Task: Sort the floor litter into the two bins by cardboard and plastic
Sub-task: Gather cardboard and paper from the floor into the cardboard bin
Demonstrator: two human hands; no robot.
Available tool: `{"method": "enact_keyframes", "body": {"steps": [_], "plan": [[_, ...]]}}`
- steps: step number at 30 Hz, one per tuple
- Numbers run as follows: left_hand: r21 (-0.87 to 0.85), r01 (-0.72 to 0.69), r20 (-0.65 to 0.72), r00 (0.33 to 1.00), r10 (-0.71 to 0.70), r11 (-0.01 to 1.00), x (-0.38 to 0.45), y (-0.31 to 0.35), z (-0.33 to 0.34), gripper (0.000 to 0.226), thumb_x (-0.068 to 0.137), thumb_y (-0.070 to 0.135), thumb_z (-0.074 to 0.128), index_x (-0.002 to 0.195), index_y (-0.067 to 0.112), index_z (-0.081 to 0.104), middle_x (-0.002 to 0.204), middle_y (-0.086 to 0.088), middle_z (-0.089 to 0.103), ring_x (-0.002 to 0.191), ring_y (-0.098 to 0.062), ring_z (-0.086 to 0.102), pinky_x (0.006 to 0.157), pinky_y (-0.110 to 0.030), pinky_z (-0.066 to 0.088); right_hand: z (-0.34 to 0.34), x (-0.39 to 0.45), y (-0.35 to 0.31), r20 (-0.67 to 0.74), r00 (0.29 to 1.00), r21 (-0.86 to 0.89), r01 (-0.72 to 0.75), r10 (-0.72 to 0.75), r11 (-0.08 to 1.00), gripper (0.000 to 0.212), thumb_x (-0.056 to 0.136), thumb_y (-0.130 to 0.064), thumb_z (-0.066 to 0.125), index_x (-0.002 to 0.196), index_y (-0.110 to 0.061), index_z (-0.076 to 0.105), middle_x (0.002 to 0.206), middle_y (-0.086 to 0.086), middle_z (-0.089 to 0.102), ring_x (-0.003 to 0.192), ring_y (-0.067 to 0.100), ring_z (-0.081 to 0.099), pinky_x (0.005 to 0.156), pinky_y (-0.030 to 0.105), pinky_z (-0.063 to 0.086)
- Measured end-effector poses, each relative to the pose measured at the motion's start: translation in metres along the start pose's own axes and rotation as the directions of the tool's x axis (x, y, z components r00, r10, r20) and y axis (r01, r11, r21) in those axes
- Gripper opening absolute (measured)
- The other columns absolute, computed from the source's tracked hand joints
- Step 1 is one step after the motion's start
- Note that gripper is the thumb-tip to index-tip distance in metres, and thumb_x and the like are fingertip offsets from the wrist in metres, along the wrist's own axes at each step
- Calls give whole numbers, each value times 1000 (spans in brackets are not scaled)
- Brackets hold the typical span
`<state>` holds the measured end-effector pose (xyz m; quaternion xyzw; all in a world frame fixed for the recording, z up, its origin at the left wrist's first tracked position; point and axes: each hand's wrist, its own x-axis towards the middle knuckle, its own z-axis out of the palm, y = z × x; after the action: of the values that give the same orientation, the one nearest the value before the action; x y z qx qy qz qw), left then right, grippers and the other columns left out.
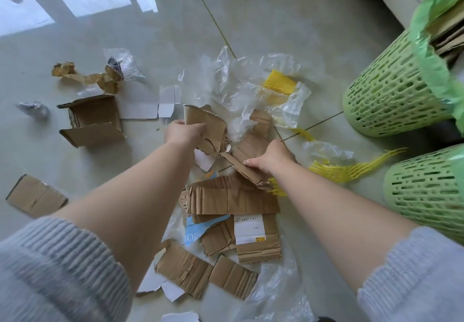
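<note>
1. Left hand (pixel 184 130): fingers closed on a torn brown cardboard piece (pixel 204 125), its far end sticking up off the floor at the middle of the pile.
2. Right hand (pixel 270 159): clamped on a narrow cardboard strip (pixel 241 168); strip runs from my fingers left toward the left hand's piece.
3. More flat cardboard nearer me: a wide corrugated sheet (pixel 231 196), a piece with a white shipping label (pixel 251 231), two scraps (pixel 200 271) at near centre.
4. Left side: small open cardboard box (pixel 93 120) on its side, flat white carton (pixel 150 105) just beside it, lone cardboard flap (pixel 35 195) at near left.
5. Far left: crumpled brown paper (pixel 88 76).
6. Plastic: clear film (pixel 233 83) heaped just beyond my hands, yellow foam netting (pixel 278 84) partly inside it, another yellow net (pixel 336 169) right of my right hand.
7. Bins: two green lattice baskets on the right. Far bin (pixel 391 95) has a green liner with cardboard inside. Near bin (pixel 426 191): contents out of view.
8. Pale tiled floor (pixel 251 7) under everything.
</note>
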<state>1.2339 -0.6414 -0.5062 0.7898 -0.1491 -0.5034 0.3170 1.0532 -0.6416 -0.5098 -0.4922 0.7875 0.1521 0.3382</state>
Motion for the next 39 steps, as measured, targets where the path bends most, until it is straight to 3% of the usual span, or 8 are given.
{"method": "enact_keyframes", "body": {"steps": [4,10,16,22,27,32,35,39], "plan": [[2,-36,10,999,36,999,-4,-2,12,19,77,19,69,75,20,50,82,-4,61,88,-29,65,83,-39,55,-2,-4,0,3,999,1,37,-37,999,70,63,-57,77,109,-12,51,122,10,58,114,34,53,95,46,45],[-64,-106,0,994,106,992,2,-2,-21,48,70,9,73,110,11,46,94,-8,56,88,-28,60,83,-43,55,-16,-6,16,12,994,213,106,-111,971,80,70,-43,77,134,-8,44,134,9,53,119,29,52,94,36,44],[454,-365,203,931,304,813,-3,-2,-42,39,54,26,55,87,10,66,89,-18,69,87,-35,64,75,-42,54,-17,-6,32,-45,990,404,141,-134,904,74,63,-40,82,126,-11,55,122,6,64,109,24,60,96,39,48],[613,-379,228,925,304,693,-2,-16,-17,14,74,13,59,87,12,54,81,-8,58,78,-29,56,61,-29,41,-21,-8,40,-150,984,472,161,-101,867,71,65,-42,79,124,-10,56,118,5,66,107,26,61,95,42,49],[524,-326,219,944,246,787,-2,-21,-27,24,69,16,62,91,7,57,79,-10,62,85,-31,63,61,-32,47,-39,-22,47,-263,958,541,245,-115,804,27,71,-32,78,87,-16,63,95,3,68,92,25,63,87,39,51],[270,-359,240,924,299,893,-20,6,-75,41,73,9,68,112,9,55,98,-11,62,83,-24,61,62,-31,51,-68,-51,42,-344,907,624,413,-242,664,22,76,-20,76,94,-16,63,91,2,67,83,15,62,77,23,50],[242,-338,264,925,273,910,-29,18,-115,37,78,8,67,113,14,59,103,-9,65,88,-22,63,74,-38,55,-83,-74,33,-212,860,596,490,-464,636,20,77,-8,74,94,-12,64,86,2,67,73,7,62,67,13,51],[94,-197,305,939,160,976,-42,11,-163,40,83,13,66,121,11,55,110,-14,63,95,-26,62,74,-40,54,-86,-98,21,219,746,399,519,-628,756,11,76,-13,75,81,-18,67,72,-9,71,70,6,64,65,13,51]]}}
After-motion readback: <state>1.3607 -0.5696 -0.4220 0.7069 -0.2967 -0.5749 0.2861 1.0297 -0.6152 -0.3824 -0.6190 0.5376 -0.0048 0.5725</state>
